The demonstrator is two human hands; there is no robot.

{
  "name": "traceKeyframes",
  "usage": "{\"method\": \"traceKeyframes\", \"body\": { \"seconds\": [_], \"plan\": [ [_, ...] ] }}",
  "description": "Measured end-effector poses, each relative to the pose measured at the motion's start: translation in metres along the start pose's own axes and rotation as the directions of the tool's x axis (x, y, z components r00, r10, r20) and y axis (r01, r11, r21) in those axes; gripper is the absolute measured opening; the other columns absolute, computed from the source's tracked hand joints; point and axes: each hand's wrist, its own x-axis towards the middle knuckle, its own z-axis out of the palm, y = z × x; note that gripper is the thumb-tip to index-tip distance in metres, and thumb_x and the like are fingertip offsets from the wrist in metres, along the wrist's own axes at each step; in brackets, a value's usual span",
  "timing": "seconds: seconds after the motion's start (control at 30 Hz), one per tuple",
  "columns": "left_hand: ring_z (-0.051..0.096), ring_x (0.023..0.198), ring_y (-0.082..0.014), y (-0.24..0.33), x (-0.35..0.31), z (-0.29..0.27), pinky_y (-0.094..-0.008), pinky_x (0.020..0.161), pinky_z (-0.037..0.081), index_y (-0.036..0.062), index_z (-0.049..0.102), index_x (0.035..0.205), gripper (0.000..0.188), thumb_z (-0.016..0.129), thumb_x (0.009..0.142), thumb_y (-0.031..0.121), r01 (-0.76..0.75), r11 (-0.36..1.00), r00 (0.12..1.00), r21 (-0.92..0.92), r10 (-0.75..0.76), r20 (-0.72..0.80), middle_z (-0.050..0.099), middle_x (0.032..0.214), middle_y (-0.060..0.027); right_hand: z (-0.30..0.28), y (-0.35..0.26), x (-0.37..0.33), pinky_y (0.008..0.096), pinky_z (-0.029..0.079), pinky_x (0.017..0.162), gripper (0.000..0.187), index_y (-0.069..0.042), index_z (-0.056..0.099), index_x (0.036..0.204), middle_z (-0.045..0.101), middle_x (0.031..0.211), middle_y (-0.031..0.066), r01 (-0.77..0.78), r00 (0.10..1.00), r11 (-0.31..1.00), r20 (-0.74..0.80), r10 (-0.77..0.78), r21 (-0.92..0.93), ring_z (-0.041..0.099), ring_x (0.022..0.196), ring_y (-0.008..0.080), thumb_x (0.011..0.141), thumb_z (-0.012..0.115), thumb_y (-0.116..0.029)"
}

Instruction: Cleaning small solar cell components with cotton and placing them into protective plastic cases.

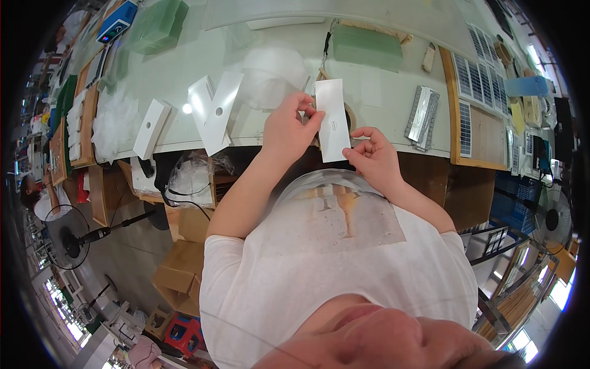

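Observation:
A narrow white rectangular plate [332, 114] is held upright over the bench's front edge, with small dark marks near its middle. My left hand [290, 128] pinches its left edge between thumb and fingers. At its lower right corner my right hand [376, 158] grips the plate with thumb and fingertips, the other fingers curled. Left of my left hand, more white plates with a round hole [219, 112] lie loosely overlapped on the bench. Farther left is a neat stack of similar white plates [151, 130].
Silver strips [423, 118] lie on the pale green bench [381, 129] to the right, beside a wooden frame with dark gridded panels [466, 129]. Green translucent blocks [367, 48] stand at the back. Thin white sheeting [273, 72] lies behind the loose plates. A fan [70, 240] stands at left.

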Motion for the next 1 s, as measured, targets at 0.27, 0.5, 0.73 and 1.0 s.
{"method": "traceKeyframes", "body": {
  "seconds": [0.27,0.5,0.73,1.0],
  "plan": [
    [0.057,0.074,-0.0231,-0.006,0.001,0.004,-0.0334,0.066,0.048,0.0061,0.063,0.092,0.019,0.07,0.077,0.015,-0.333,0.921,0.923,0.201,0.362,-0.131,0.062,0.092,-0.006,-0.003,0.007,0.001,0.0214,0.043,0.053,0.033,-0.003,0.054,0.108,0.058,0.079,0.0006,0.164,0.984,0.941,-0.022,-0.178,-0.297,0.052,0.064,0.0046,0.081,0.072,-0.009],
    [0.055,0.102,-0.0334,-0.015,0.012,-0.006,-0.0385,0.081,0.047,0.0074,0.066,0.079,0.005,0.069,0.076,0.01,-0.643,0.696,0.732,0.32,0.681,-0.011,0.061,0.103,-0.0056,-0.014,0.001,0.008,0.0315,0.05,0.059,0.038,-0.006,0.06,0.102,0.058,0.099,0.0097,0.765,0.475,0.035,0.526,-0.706,-0.643,0.058,0.075,0.0226,0.067,0.072,0.001],
    [0.056,0.106,-0.03,0.005,-0.001,-0.04,-0.0405,0.088,0.044,0.0085,0.064,0.102,0.027,0.068,0.076,0.009,-0.683,0.703,0.73,0.2,0.669,0.14,0.064,0.101,-0.005,-0.019,-0.01,0.003,0.0258,0.047,0.052,0.022,-0.001,0.062,0.099,0.063,0.084,0.0095,0.848,0.302,0.226,0.087,-0.949,-0.479,0.06,0.065,0.0194,0.078,0.065,0.005],
    [0.055,0.067,-0.007,-0.032,-0.023,-0.034,-0.0232,0.057,0.046,0.0042,0.055,0.116,0.039,0.07,0.082,0.015,0.218,0.905,0.963,-0.366,-0.139,0.232,0.064,0.088,-0.0045,-0.014,0.021,0.031,0.0182,0.042,0.051,0.032,-0.001,0.053,0.118,0.061,0.079,0.0018,0.235,0.955,0.969,-0.165,-0.245,-0.076,0.053,0.062,0.0043,0.089,0.063,-0.005]
  ]
}}
